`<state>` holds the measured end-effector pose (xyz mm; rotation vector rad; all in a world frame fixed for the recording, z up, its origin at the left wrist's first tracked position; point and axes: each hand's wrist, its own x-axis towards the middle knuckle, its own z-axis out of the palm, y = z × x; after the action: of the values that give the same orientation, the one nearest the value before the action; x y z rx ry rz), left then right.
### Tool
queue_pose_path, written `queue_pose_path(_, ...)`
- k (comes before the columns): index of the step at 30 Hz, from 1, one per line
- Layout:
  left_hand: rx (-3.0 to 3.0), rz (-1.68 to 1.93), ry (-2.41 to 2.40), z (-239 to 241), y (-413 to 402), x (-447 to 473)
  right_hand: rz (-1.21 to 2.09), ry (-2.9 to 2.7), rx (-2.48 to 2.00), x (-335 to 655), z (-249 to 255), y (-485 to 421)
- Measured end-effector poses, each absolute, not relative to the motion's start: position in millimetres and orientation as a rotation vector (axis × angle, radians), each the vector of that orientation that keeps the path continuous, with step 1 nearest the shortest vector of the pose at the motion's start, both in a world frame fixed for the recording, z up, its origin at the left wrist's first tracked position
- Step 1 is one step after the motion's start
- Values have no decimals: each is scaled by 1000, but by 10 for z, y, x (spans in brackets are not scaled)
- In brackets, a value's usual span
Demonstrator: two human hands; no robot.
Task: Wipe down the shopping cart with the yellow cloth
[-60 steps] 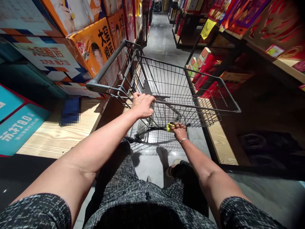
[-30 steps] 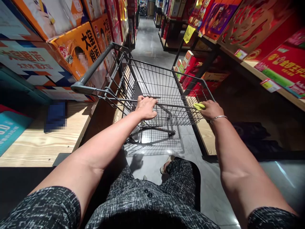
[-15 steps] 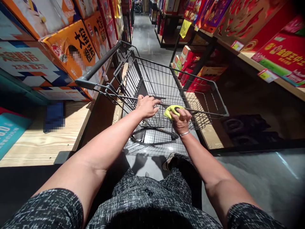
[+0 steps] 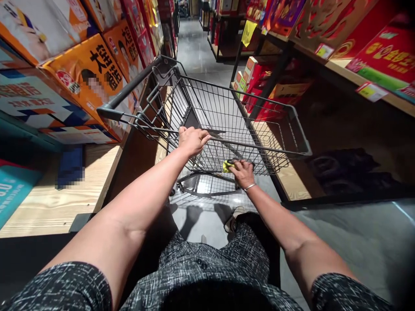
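A dark wire shopping cart [image 4: 220,93] stands sideways before me, its handle at the left. My left hand [image 4: 193,140] is closed over the near top rim of its basket. Lower and to the right, my right hand [image 4: 244,173] presses a yellow-green cloth [image 4: 228,166] against the lower wires of the basket's near side. The fingers are wrapped round the cloth, and much of it is hidden under them.
Orange and white cartons [image 4: 87,75] are stacked on a wooden shelf [image 4: 94,172] at the left. Shelves with red gift boxes [image 4: 382,56] line the right. A yellow tag [image 4: 248,33] hangs from the right shelf. The grey floor aisle [image 4: 196,43] runs ahead between the shelves.
My right hand has moved down with the cloth from the top rim to the lower wires. My left hand has shifted slightly left, its fingers now closed on the rim.
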<state>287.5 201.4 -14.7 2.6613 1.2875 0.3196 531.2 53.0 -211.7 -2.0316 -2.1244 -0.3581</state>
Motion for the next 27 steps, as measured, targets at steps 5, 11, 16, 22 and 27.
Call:
queue_pose_path(5,2682,314,1299,-70,1949,3000,-721,-1694,-1838,5480,-1341,771)
queue_pose_path(11,2759,74,951,-51,1789,3290,-525,-1783,-2002,5400,-1743,714)
queue_pose_path(16,2736,122,983,-129,1818,3358,-112,-1983,-2272,5419,-2513,458)
queue_pose_path(22,2711,165,1000,-160,1918,3396,-52,-2062,-2249,5527,-2416,454)
queue_pose_path(27,2712,195,1030,-204,2071,3432,-485,-1895,-2005,5637,-1634,609)
